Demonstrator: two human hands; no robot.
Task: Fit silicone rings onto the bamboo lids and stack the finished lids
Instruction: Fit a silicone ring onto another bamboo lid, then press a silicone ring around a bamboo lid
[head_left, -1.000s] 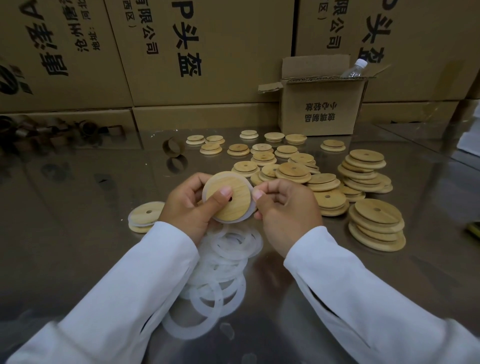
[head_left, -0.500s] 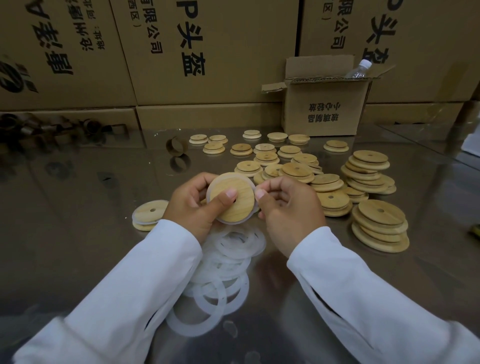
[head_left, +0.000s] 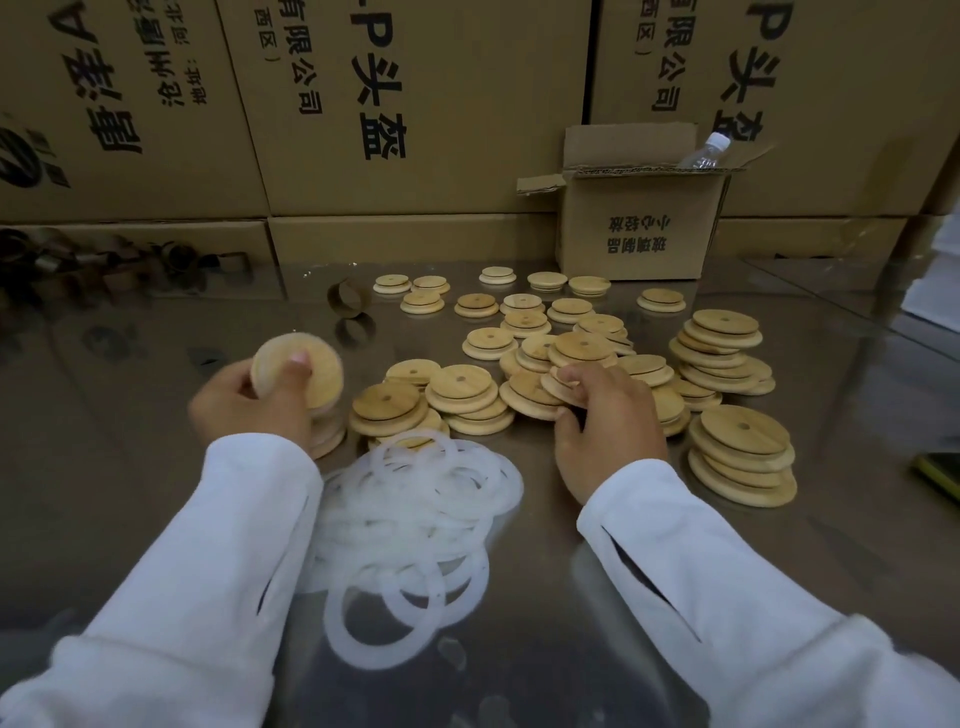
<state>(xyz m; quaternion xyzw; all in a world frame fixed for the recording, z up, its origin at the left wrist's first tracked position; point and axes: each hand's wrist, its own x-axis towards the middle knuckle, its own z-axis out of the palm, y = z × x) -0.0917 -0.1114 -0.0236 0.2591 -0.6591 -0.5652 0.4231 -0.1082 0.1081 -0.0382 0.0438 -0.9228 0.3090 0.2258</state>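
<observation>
**While One Lid Is Held Up, Another Is Gripped in the Heap**

As the left hand (head_left: 249, 400) holds it above the shiny steel tabletop (head_left: 130, 467), a round bamboo lid with a whitish rim (head_left: 323, 382) sits tilted between curled fingers and a thumb pressed on its face. Motion blur hides whether that rim is a fitted ring. Just below this hand lies a short stack of lids (head_left: 328, 439), partly hidden by the wrist.

The right hand (head_left: 608, 415) reaches into the loose heap of bamboo lids (head_left: 457, 389) at the table's middle. Its fingertips curl over the top of a pale bamboo disc (head_left: 558, 387) and the thumb sits under its near edge, so it grips that piece.

Between the two white sleeves lies a tangled pile of translucent white silicone rings (head_left: 415, 499), touching the near edge of the heap. To the right stand taller piles of lids (head_left: 743, 457).

Farther back sit a brown cardboard ring (head_left: 349, 297) and a small open carton (head_left: 639, 228) with a clear plastic bottle (head_left: 706, 153) poking out — all in front of a wall of large printed cartons (head_left: 415, 104).
</observation>
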